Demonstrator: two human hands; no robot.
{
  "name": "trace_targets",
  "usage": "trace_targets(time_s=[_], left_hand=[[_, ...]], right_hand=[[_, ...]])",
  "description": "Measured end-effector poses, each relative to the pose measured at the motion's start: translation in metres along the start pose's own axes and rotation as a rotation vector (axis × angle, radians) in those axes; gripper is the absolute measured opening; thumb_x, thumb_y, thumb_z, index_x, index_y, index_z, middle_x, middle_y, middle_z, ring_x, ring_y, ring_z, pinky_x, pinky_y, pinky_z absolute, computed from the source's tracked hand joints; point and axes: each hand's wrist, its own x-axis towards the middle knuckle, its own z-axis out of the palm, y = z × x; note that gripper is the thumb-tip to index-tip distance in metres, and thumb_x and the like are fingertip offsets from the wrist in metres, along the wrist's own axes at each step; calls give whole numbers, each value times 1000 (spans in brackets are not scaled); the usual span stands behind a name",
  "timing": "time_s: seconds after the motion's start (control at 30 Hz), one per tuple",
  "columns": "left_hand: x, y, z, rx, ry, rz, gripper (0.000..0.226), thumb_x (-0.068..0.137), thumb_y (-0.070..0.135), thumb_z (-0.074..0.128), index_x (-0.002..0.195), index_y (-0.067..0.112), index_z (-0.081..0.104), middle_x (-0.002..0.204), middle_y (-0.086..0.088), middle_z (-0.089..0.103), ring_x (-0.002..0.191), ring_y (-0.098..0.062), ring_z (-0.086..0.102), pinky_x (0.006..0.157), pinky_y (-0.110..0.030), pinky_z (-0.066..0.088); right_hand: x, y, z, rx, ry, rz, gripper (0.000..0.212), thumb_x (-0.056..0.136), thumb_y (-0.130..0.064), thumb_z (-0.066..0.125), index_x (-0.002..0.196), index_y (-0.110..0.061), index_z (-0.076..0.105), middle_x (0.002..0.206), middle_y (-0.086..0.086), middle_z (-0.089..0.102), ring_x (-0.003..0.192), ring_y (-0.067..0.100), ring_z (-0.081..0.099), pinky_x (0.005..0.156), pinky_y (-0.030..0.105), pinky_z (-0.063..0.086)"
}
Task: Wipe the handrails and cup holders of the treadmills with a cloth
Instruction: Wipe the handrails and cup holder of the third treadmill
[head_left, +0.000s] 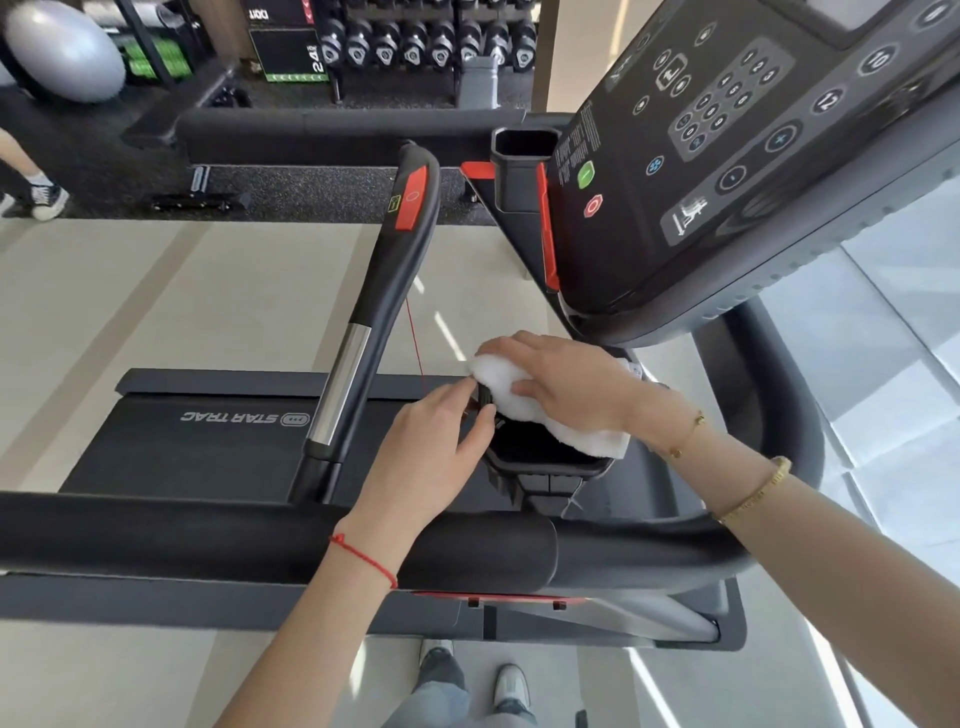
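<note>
A black cup holder (545, 457) sits below the treadmill console, just beyond the padded side handrail (260, 540). My right hand (566, 379) presses a white cloth (582, 431) onto the holder's far rim, and the cloth drapes over its right side. My left hand (441, 431) pinches the holder's left rim between thumb and fingers. A centre handlebar (384, 291) with a red button and a chrome grip runs away from me, left of both hands. A second cup holder (519, 161) stands at the far side of the console.
The console (727, 156) with its keypad hangs over the right hand. The treadmill belt (197, 441) lies to the left. A dumbbell rack (426, 47), a grey exercise ball (62, 52) and another person's feet (36, 197) are across the floor.
</note>
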Motion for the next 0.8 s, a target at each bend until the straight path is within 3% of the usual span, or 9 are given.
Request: trace_targets(time_s=[0.1, 0.33, 0.4, 0.5, 0.6, 0.67, 0.73, 0.8], left_hand=[[-1, 1, -1, -31, -2, 15, 40, 100, 39, 43, 138, 27, 50, 105, 7, 63, 96, -14, 61, 86, -35, 51], [-2, 1, -2, -21, -1, 38, 43, 100, 40, 41, 141, 29, 48, 108, 8, 65, 99, -11, 61, 87, -33, 53], [-3, 0, -3, -9, 8, 46, 45, 100, 41, 41, 143, 27, 47, 114, 6, 65, 104, -13, 62, 89, -32, 52], [-6, -1, -6, -10, 25, 62, 46, 101, 40, 40, 143, 23, 47, 124, 3, 64, 110, -15, 61, 95, -31, 50], [-14, -4, -11, -40, 36, 79, 44, 102, 38, 38, 143, 26, 48, 126, 6, 63, 111, -11, 59, 94, -24, 46], [-20, -6, -13, -53, 36, 78, 45, 102, 38, 37, 143, 26, 48, 127, 7, 62, 113, -9, 58, 96, -26, 46], [-26, -7, -14, -59, 39, 60, 43, 103, 36, 35, 141, 23, 50, 127, 5, 62, 114, -11, 58, 97, -30, 47], [-30, -8, -14, -75, 45, 35, 41, 104, 32, 34, 140, 21, 51, 127, 4, 62, 115, -12, 58, 99, -32, 47]], right_hand=[[-18, 11, 6, 40, 69, 81, 51, 98, -23, 50, 146, -26, 31, 131, 3, 53, 115, 26, 51, 94, 37, 40], [-70, 19, 6, 442, 128, 298, 56, 101, -21, 46, 152, -22, 22, 141, 4, 42, 127, 20, 43, 84, 12, 23], [-86, 15, -3, 501, 120, 293, 53, 102, -20, 43, 152, -20, 24, 138, 1, 46, 125, 15, 45, 91, 14, 26], [-110, 8, -22, 599, 73, 197, 51, 100, -26, 41, 149, -21, 29, 140, 1, 48, 126, 12, 45, 107, 27, 31], [-117, -12, -26, 495, -70, 92, 51, 97, -41, 39, 146, -30, 33, 138, -13, 45, 126, 0, 40, 106, 17, 28], [-103, -30, -13, 281, -137, 16, 41, 102, -35, 39, 142, -23, 38, 136, -9, 46, 127, 6, 38, 107, 24, 27], [-83, -47, 2, 187, -165, 23, 36, 103, -34, 37, 131, -13, 42, 120, -1, 53, 112, 19, 50, 99, 33, 34], [-70, -55, 12, 153, -138, 64, 33, 102, -38, 36, 117, -9, 43, 99, -3, 51, 89, 22, 53, 82, 35, 36]])
